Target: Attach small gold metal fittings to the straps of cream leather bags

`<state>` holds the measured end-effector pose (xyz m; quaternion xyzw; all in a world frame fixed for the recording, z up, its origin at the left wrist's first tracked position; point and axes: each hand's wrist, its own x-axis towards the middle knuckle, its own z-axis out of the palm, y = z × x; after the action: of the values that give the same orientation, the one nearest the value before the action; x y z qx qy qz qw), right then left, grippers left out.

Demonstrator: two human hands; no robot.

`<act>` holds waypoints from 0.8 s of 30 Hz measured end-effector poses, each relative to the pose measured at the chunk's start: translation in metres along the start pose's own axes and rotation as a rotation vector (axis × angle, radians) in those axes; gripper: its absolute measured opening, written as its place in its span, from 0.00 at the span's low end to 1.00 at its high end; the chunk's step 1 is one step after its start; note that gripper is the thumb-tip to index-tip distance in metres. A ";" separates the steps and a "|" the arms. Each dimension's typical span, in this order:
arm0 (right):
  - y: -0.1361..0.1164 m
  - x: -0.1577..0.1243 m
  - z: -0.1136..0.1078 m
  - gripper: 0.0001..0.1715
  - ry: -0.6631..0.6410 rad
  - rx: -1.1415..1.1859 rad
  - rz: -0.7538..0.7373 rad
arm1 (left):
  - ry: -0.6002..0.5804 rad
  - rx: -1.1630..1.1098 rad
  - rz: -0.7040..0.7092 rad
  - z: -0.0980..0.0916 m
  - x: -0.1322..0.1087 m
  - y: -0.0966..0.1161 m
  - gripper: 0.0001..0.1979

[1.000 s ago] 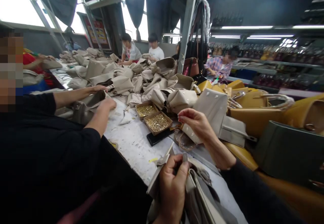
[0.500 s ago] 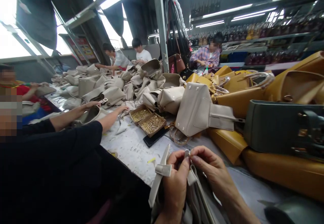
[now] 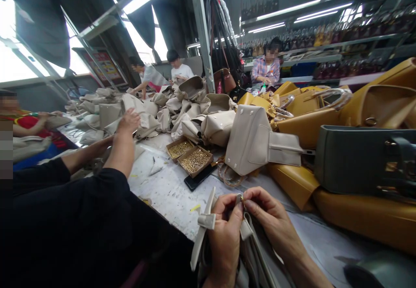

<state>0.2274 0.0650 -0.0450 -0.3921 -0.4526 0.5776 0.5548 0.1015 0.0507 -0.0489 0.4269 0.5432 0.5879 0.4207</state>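
At the bottom centre, a light beige handbag [image 3: 256, 253] hangs below my hands, its strap [image 3: 202, 238] sticking out on the left. My left hand [image 3: 225, 231] is closed on the bag's upper edge, thumb and forefinger pinching a small tab. Against that tab, my right hand [image 3: 268, 212] pinches a tiny gold-coloured metal piece, mostly hidden by the fingertips. Beyond my hands, two cardboard boxes hold small gold metal pieces: the nearer box [image 3: 206, 166] and the farther box [image 3: 169, 154]. A black phone-like slab [image 3: 201, 179] lies partly under the nearer box.
A beige bag [image 3: 247, 138] stands upside down past my hands. Yellow bags [image 3: 360, 218] and a dark green bag [image 3: 351, 160] crowd the right. More beige bags [image 3: 191, 106] pile up behind. A co-worker's dark sleeve [image 3: 97, 197] and arm reach in from the left; other people sit farther back.
The co-worker's near arm has swung left and up, onto the pile of beige bags. My own hands stay almost in place, still pinching at the tab.
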 end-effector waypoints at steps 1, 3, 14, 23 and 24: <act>0.000 0.000 0.000 0.16 -0.002 0.000 -0.002 | 0.007 -0.010 -0.004 0.000 0.000 0.001 0.09; 0.000 0.000 -0.001 0.16 -0.006 0.002 -0.003 | 0.022 -0.034 -0.015 0.002 -0.001 0.002 0.08; -0.006 0.002 -0.002 0.17 -0.026 0.037 0.040 | -0.002 -0.006 -0.007 0.000 -0.002 0.004 0.07; -0.003 0.000 -0.004 0.14 -0.046 0.068 0.048 | -0.014 -0.031 -0.024 -0.001 -0.002 0.002 0.08; -0.003 0.000 -0.004 0.14 -0.051 0.076 0.050 | -0.016 -0.031 -0.024 -0.001 -0.002 0.001 0.08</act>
<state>0.2322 0.0657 -0.0434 -0.3671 -0.4345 0.6179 0.5428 0.1010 0.0480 -0.0476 0.4185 0.5356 0.5878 0.4387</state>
